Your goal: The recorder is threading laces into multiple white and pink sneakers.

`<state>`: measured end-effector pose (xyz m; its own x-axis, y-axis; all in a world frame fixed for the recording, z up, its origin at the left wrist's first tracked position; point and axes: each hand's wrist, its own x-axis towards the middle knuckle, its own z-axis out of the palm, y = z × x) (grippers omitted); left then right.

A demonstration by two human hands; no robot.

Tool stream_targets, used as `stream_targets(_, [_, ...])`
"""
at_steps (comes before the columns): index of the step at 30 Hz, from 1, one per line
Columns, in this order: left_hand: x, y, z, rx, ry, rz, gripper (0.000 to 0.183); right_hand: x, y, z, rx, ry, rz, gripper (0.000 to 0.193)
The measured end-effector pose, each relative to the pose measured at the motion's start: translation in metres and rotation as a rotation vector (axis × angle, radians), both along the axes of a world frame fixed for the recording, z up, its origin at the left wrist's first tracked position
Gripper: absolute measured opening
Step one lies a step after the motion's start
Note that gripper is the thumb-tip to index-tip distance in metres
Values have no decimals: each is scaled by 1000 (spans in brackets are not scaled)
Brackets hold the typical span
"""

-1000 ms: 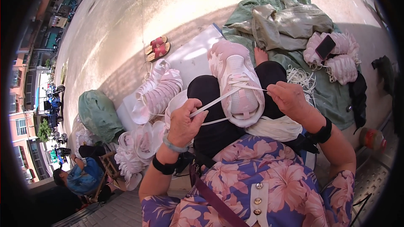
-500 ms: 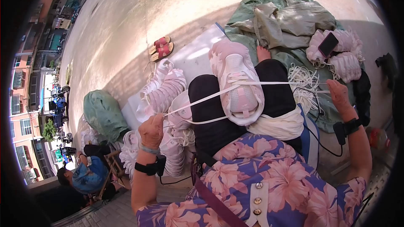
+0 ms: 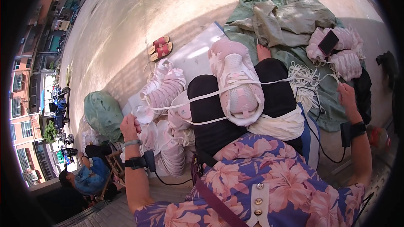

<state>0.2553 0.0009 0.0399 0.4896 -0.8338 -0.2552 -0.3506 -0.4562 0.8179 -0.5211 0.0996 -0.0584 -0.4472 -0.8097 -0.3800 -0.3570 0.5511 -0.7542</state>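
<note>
A pink-and-white sneaker (image 3: 242,88) rests between my black-clad knees, its heel opening toward me. White shoelace (image 3: 271,82) crosses its tongue and spreads to both sides. At the right, my right hand (image 3: 347,97) pinches the lace where it curves up to the fingertips. My left hand (image 3: 130,127) is held out to the left with its fingers curled; what they hold, if anything, is hidden. The lace's left stretch sags across my thigh and seems to end short of that hand. Another lace strand hangs lower, over the left thigh.
Stacked pink-white shoes (image 3: 167,90) stand left of my knees, with more shoes (image 3: 171,159) nearer. A bundle of white laces (image 3: 304,80) lies right, beside green sacking (image 3: 273,21). A phone (image 3: 328,43) rests on shoes. Red sandals (image 3: 161,48), a green sack (image 3: 102,113) and a seated person (image 3: 90,176) are left.
My left hand has moved left and slightly down, and the lace on that side has gone slack. My right hand has shifted slightly right; its lace now curves instead of running taut.
</note>
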Motion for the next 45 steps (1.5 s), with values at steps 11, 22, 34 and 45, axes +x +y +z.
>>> stream_targets(11, [-241,-21,-8,587,876,-525,18,273,-82,44,-311,-628,377,15])
stream_targets(22, [-270,-25,-23,7,452,-537,22,289,-97,54,-291,-842,74,8])
stream_targets(34, [-266,-13,-31,-48,475,-533,13,292,-93,48,-393,-849,81,3])
stream_targets(45, [-273,-10,-32,-103,445,-510,9,296,-94,43,-569,-507,247,7])
